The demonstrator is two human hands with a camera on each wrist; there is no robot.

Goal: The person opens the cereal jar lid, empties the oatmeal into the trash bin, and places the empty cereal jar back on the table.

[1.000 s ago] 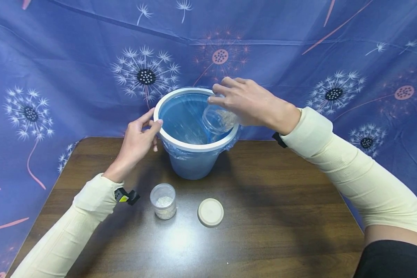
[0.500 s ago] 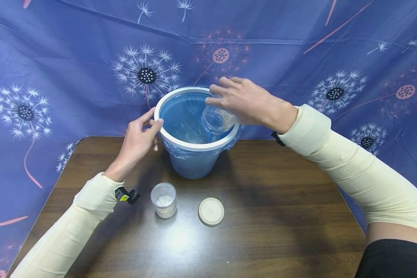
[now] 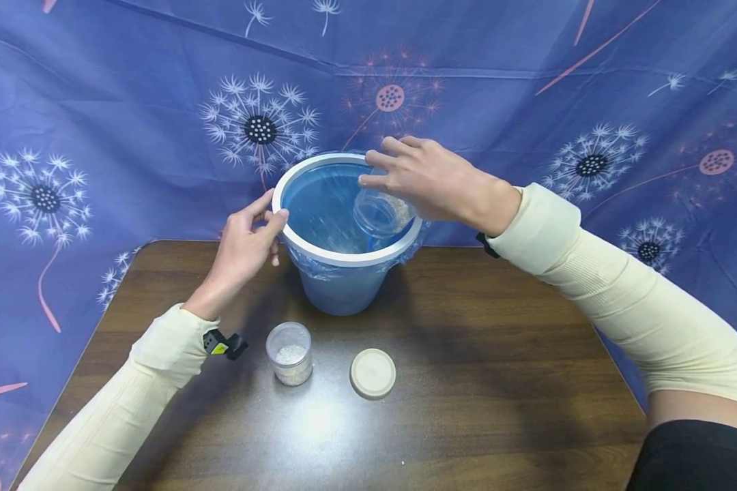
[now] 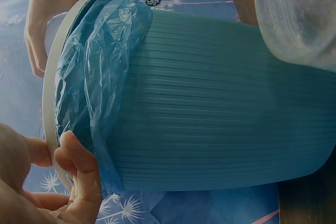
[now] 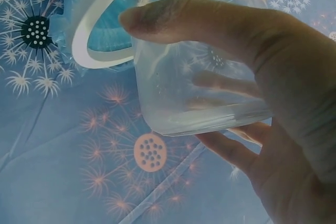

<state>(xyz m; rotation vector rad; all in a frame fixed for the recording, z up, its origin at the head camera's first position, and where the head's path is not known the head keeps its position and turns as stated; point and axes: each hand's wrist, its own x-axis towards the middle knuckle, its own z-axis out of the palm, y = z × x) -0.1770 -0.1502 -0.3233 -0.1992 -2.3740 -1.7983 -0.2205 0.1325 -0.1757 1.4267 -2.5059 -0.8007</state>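
In the head view, a blue trash can (image 3: 344,290) with a white rim ring (image 3: 344,260) stands at the back of the table. A blue plastic bag (image 4: 105,72) lines it and folds over its outside. My left hand (image 3: 239,249) pinches the rim at its left side, thumb on top. My right hand (image 3: 436,181) grips a clear plastic jar (image 5: 194,93), tilted with its mouth over the can's opening. Pale grainy stuff (image 3: 399,210) lies inside that jar, partly hidden by the hand. The can's bottom is hard to make out.
A second clear jar (image 3: 290,356), partly filled with white grains, stands upright in front of the can. To its right lies a round cream lid (image 3: 373,374) on the brown wooden table (image 3: 497,382). A blue dandelion-print cloth (image 3: 479,68) hangs behind.
My right hand and the tilted jar have shifted slightly left over the can. The left hand keeps its place on the rim.
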